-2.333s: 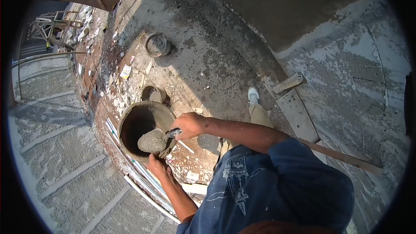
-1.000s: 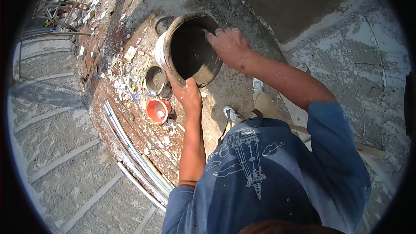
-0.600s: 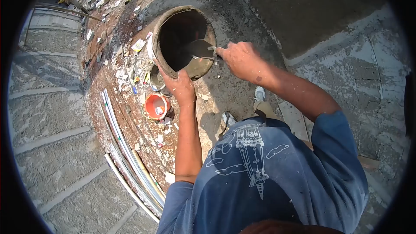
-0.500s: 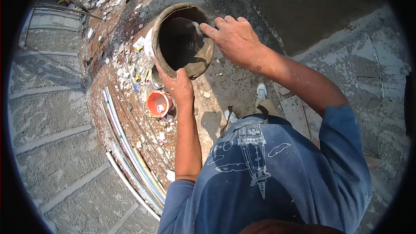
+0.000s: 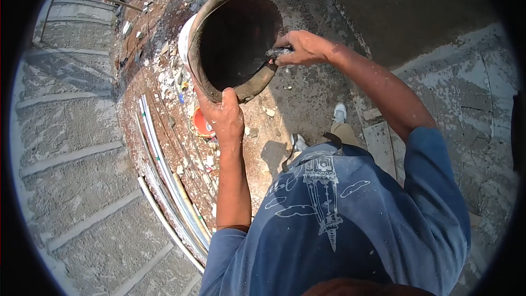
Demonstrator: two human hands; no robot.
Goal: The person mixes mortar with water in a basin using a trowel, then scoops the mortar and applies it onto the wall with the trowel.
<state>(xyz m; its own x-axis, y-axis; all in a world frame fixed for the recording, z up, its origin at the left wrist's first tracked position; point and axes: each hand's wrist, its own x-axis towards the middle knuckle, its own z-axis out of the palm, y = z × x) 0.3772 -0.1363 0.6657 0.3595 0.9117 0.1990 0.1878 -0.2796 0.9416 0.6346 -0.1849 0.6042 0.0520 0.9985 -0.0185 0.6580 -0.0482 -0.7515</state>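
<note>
A large round bucket [image 5: 258,85] with a mortar-caked rim is held up and tilted, its dark inside facing me. My left hand [image 5: 222,115] grips its near edge, thumb over the rim and fingers under the outer wall. At the right of the opening my right hand [image 5: 304,48] is closed round the handle of a trowel [image 5: 281,52]. The trowel's blade lies in the shadow inside the bucket and is hard to make out. How much mortar is in there cannot be seen.
An orange-red bucket [image 5: 203,123] stands on the ground below my left hand, partly covered. Long pipes [image 5: 164,175] curve along a rough block wall [image 5: 82,175] at the left. Rubble [image 5: 170,77] litters the ground. Boards [image 5: 379,145] lie right of my feet.
The scoop of mortar seen earlier on the trowel no longer shows. The bucket has been lifted, then moved slightly up in view. My right hand has shifted along its rim.
</note>
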